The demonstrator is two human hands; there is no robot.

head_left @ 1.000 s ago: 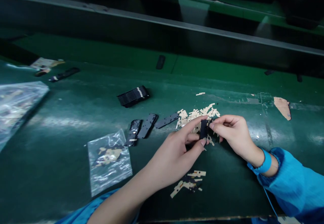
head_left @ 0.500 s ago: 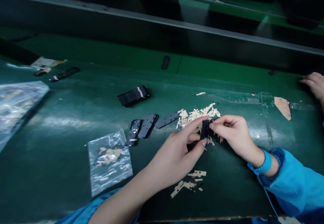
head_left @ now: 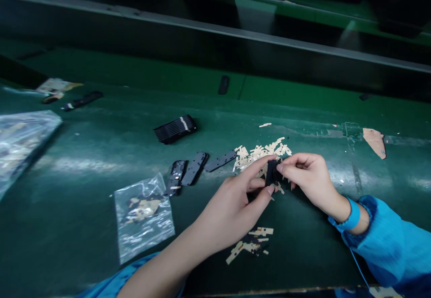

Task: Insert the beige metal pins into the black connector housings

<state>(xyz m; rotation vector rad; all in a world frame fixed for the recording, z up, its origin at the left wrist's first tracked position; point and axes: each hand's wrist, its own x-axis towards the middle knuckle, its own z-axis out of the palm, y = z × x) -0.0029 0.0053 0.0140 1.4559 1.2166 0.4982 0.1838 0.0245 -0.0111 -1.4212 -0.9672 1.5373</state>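
Observation:
My left hand point(head_left: 232, 208) grips a small black plate point(head_left: 271, 173) between the thumb and fingers, above the worktop. The fingertips of my right hand point(head_left: 305, 174) are pinched together at the plate's right side. Whatever sits in that pinch is too small or hidden to make out. Behind and under my fingers lies a pile of cream-coloured strips point(head_left: 251, 154). Closer to me, below my left hand, rest several loose cream and black pieces point(head_left: 251, 246). Left of the pile are dark rounded plates point(head_left: 194, 168) with small dots on them.
A bundled stack of black plates point(head_left: 175, 129) stands farther back. A clear zip bag point(head_left: 144, 239) with cream pieces lies left of my arm, and a larger plastic bag point(head_left: 23, 141) at the far left. A brown scrap point(head_left: 374, 143) is on the right.
Another person's hand at the right edge has left the view. The view has shifted slightly; my hands keep nearly the same pose at the black plate.

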